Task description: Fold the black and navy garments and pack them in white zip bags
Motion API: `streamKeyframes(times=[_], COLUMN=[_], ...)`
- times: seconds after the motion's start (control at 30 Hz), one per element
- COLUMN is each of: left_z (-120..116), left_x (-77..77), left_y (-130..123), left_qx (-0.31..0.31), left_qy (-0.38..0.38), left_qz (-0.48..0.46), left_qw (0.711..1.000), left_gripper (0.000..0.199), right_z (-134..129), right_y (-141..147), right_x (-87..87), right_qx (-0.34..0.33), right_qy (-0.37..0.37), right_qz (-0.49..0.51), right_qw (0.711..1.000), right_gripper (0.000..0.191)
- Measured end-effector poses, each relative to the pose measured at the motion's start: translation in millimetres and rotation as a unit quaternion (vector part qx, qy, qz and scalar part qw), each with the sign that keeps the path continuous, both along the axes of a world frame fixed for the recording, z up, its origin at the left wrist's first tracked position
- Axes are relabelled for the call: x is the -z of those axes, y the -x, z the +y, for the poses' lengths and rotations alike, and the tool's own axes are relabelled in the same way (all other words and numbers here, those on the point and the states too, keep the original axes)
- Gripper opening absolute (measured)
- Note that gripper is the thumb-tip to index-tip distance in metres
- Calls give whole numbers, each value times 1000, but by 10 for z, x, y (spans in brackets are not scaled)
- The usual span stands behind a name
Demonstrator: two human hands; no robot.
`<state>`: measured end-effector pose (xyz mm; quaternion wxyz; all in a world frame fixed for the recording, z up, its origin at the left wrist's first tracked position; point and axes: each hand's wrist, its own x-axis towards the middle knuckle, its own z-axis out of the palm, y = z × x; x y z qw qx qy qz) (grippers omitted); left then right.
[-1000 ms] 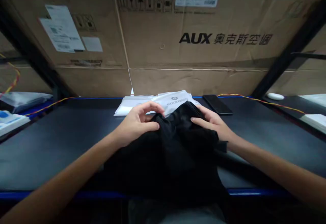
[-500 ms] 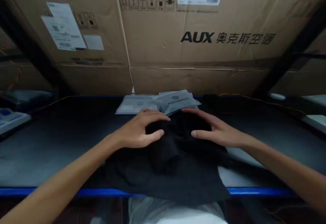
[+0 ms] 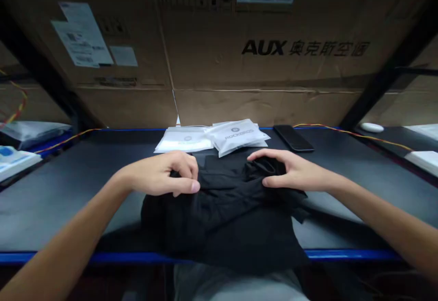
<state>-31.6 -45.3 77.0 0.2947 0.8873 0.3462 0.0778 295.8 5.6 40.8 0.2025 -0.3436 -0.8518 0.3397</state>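
A crumpled black cloth [image 3: 232,219] lies on the dark table in front of me and hangs over its front edge. My left hand [image 3: 171,173] pinches the cloth near its upper left part, thumb against curled fingers. On the upper right, my right hand [image 3: 287,169] curves around a bunched fold of the cloth, thumb below and fingers above. Just behind the cloth lie white plastic packets [image 3: 236,136], the top one with printed lettering.
A black phone [image 3: 293,138] lies behind my right hand. Blue-edged table [image 3: 68,200]; a large cardboard box [image 3: 212,68] stands behind it. A white oval object [image 3: 372,127] and a white box [image 3: 424,160] are at the right, a white-blue stack [image 3: 17,162] at the left.
My left hand has moved left and its fingers have closed on the cloth. The raised bundle in the middle has spread flatter. My right hand has moved slightly right, closing in on a fold.
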Motion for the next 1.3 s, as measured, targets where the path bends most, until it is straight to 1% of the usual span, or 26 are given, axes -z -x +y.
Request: streamKeyframes(times=[0.03,0.07,0.1,0.13,0.2,0.23,0.27,0.33,0.4,0.5,0.6,0.63,0.7,0.73,0.8,0.83,0.9,0.93,0.97,1.0,1.07,1.13,1.2,1.27,1.3], left_z=[2,1,-2,-7,-19,-23,-25,-16,8,62,116,129,143,142,125,112,89,85,88,99,139,185,216,222,219], left_x=[18,38,56,67,65,53,37,8,-6,9,43,55,81,96,134,158,213,241,266,288,314,321,320,329,342], left_y=[-11,-26,-43,-56,-56,-40,-14,65,158,282,340,337,293,254,151,94,-8,-46,-71,-84,-72,-28,17,31,22], left_qx=[-19,-37,-51,-57,-54,-53,-51,-51,-59,-96,-139,-146,-140,-132,-110,-98,-75,-65,-60,-65,-93,-135,-161,-152,-138], left_qy=[-12,-26,-36,-39,-31,-28,-25,-15,0,10,8,3,-33,-65,-128,-147,-162,-162,-163,-163,-162,-167,-174,-172,-166], left_qz=[24,51,75,94,115,121,123,125,126,128,156,165,163,152,115,94,55,39,27,15,-6,-29,-51,-56,-51], left_qw=[999,998,995,993,991,991,991,991,990,987,978,976,976,977,979,980,982,984,984,984,982,976,970,972,975], left_gripper=[41,37,28,23,40,44,41,20,3,28,46,48,42,35,19,18,36,44,48,46,32,25,24,27,33], right_z=[-1,-7,-15,-24,-43,-52,-58,-64,-60,-43,-29,-26,-20,-13,12,30,74,97,120,142,184,229,283,347,381], right_y=[-10,-19,-26,-31,-38,-41,-44,-52,-65,-91,-136,-156,-203,-226,-267,-280,-289,-285,-277,-264,-233,-200,-171,-155,-154], right_x=[-6,-11,-16,-22,-41,-54,-70,-108,-147,-205,-266,-285,-312,-317,-310,-298,-263,-242,-219,-195,-138,-65,21,109,148], right_qx=[-8,-17,-25,-29,-24,-18,-10,2,-4,-44,-83,-93,-101,-105,-109,-110,-107,-99,-89,-76,-35,14,63,109,131], right_qy=[-6,-11,-18,-26,-43,-49,-52,-52,-53,-42,-13,-7,-7,-9,-16,-21,-28,-33,-35,-35,-40,-47,-54,-64,-69], right_qz=[-20,-39,-53,-64,-83,-93,-100,-105,-99,-111,-148,-157,-162,-158,-139,-127,-107,-101,-97,-93,-85,-76,-62,-47,-43], right_qw=[1000,999,998,997,995,994,994,993,994,992,985,983,982,982,984,986,988,989,991,992,995,996,995,991,988], right_gripper=[49,48,49,51,54,55,56,53,46,40,46,50,58,61,61,58,47,41,38,35,33,43,55,61,62])
